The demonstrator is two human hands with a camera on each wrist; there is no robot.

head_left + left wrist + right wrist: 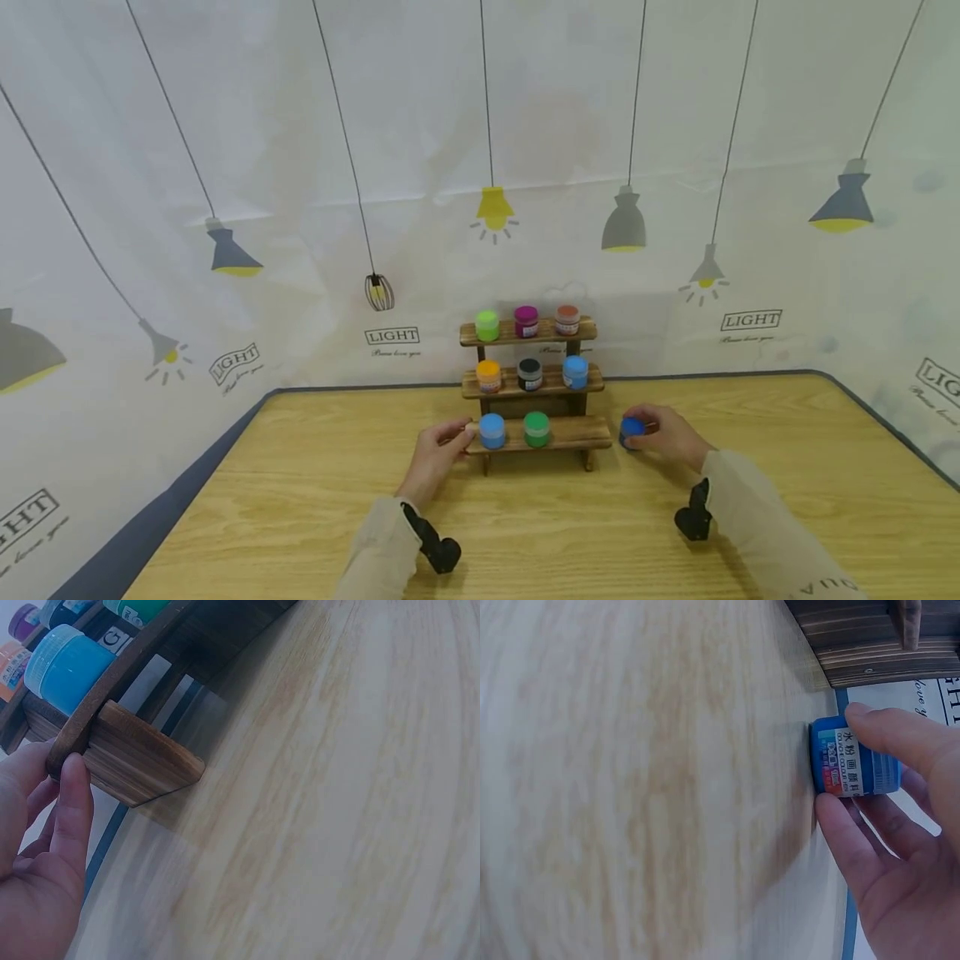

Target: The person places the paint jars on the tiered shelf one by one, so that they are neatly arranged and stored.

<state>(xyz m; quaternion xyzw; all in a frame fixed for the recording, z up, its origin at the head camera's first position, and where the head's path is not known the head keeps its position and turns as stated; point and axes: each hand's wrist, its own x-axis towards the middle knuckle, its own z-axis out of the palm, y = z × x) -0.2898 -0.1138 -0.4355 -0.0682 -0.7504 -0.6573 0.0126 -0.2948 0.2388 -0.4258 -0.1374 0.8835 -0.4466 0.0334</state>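
Observation:
A three-tier wooden rack [570,434] stands on the table with small paint jars on its shelves. At the left end of its lowest shelf, my left hand [437,457] pinches the board between thumb and fingers, close beside a light blue paint jar [67,671]. My right hand [672,435] grips a dark blue paint jar [853,759] by its sides, just right of the rack. In the right wrist view this jar's base is at the tabletop, its printed label showing. A green paint jar [536,429] sits mid-shelf on the lowest tier.
The middle shelf carries orange [489,377], black [529,375] and blue [575,372] jars. On the top one are lime [487,326], magenta [527,322] and brown [567,320] jars. A printed curtain [420,233] hangs behind the wooden table [555,533].

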